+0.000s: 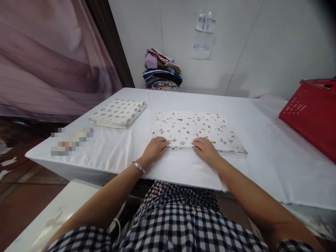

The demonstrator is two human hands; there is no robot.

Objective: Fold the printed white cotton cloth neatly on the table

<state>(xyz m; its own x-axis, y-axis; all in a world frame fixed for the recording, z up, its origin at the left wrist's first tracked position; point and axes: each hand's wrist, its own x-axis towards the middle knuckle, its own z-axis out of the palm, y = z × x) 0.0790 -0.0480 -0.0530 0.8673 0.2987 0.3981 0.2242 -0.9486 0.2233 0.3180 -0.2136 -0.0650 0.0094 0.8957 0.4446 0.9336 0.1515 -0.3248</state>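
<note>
White table (262,147): folded cloth (196,131) under both hands' fingertips, L hand (154,148) & R hand (206,149).

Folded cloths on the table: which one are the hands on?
The wider printed cloth at the table's middle: left hand and right hand press its near edge. The smaller folded cloth lies untouched, far left.

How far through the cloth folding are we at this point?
Done: one folded printed cloth lies at the table's left. In hand: left hand and right hand press the near edge of the half-folded cloth. Left: it looks wider than the finished one, so probably another fold.
</note>
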